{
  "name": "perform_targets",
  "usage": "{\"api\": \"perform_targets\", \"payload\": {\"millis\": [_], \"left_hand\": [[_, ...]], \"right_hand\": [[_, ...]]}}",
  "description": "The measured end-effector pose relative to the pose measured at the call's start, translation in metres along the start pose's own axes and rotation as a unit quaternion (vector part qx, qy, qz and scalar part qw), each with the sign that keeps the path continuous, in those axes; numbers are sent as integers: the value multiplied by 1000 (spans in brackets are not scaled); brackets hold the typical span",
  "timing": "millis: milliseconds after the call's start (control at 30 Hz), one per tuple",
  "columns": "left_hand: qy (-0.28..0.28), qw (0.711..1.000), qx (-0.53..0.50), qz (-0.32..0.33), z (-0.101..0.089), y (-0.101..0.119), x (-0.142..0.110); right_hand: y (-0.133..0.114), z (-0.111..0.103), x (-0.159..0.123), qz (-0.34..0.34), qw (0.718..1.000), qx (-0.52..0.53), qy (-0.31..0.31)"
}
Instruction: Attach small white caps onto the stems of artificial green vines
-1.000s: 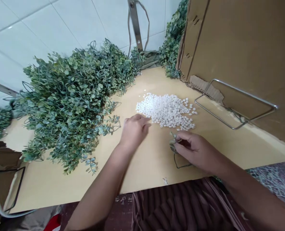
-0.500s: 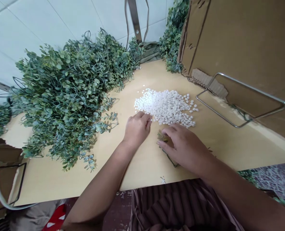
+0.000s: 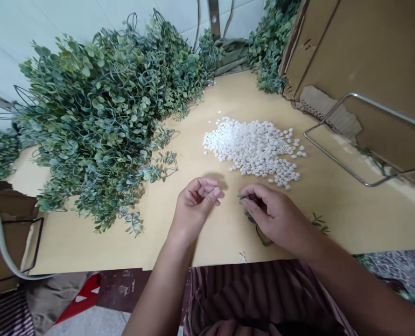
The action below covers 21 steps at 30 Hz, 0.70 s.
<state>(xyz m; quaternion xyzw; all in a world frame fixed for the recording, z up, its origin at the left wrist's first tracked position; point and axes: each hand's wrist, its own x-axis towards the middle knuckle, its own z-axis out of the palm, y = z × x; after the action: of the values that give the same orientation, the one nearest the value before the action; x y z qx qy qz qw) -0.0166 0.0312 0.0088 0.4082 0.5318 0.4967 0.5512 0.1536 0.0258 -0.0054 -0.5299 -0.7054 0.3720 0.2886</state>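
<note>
My left hand (image 3: 198, 210) is raised over the table with thumb and fingers pinched. A small white piece seems to show at its fingertips, like those in the pile of small white plastic pieces (image 3: 259, 149) just beyond. To the right, my right hand (image 3: 270, 207) is closed on an artificial leaf sprig (image 3: 251, 217). The sprig's tip pokes out at the thumb and forefinger, while most of it lies hidden under the palm. A dark stem loop shows below this hand, and leaves (image 3: 320, 223) stick out beyond the wrist.
A large heap of artificial greenery (image 3: 98, 121) covers the table's left side. Cardboard (image 3: 375, 56) stands at the right, with a metal wire frame (image 3: 347, 161) jutting over the table (image 3: 210, 247). More greenery (image 3: 270, 42) hangs at the back.
My left hand has drawn back from the white pile's near edge and turned, fingers pinched. My right hand still holds the sprig, its tip nearer the left hand. The camera view has shifted.
</note>
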Motion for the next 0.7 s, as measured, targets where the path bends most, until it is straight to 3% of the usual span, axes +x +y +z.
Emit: {"api": "perform_targets", "payload": {"millis": [167,367,700], "left_hand": [[24,997,-63,-23,5,-9,-10],[8,998,-32,-49,7,-11,-14],[-4,998,-14,-58,12,-11,-18]], "right_hand": [[-1,2,-7,0,996,86,-3],[-2,4,-10,9,995,70,66],[-4,5,-9,-83,991,62,85]]}}
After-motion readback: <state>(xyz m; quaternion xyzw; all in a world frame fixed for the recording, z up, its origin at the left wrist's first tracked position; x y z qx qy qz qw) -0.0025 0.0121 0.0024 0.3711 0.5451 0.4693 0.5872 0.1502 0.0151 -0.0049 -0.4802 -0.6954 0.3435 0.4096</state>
